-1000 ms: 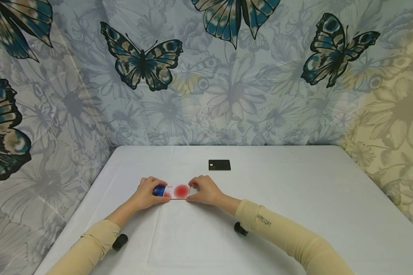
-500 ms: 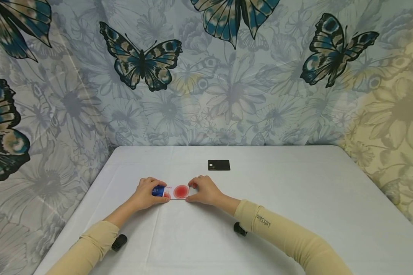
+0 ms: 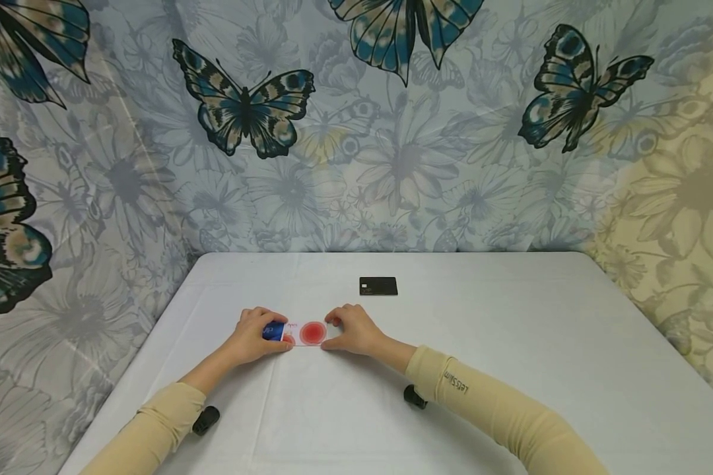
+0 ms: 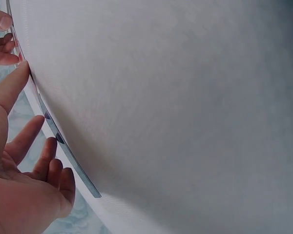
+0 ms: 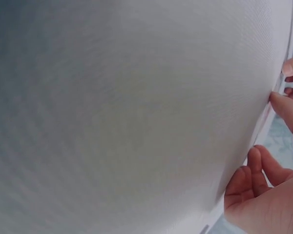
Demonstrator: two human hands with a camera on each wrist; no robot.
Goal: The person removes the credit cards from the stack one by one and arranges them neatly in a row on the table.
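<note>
A small flat printed card (image 3: 313, 333), blue at its left end and white with red circles on the rest, lies level, close over the white table. My left hand (image 3: 252, 336) grips its left end, thumb along the near edge and fingers at the far one. At the other end, my right hand (image 3: 355, 331) pinches it between thumb and index finger. Seen from the left wrist, the left hand (image 4: 29, 190) has its thumb tip at the card's thin edge. The right wrist view shows the right hand (image 5: 268, 200) with its other fingers curled in.
Behind the hands, a black card (image 3: 377, 286) marked VIP lies flat on the white table (image 3: 481, 316). A butterfly-patterned cloth (image 3: 392, 191) hangs beyond the table's back edge. Dark wrist-worn devices (image 3: 206, 420) sit beneath both forearms.
</note>
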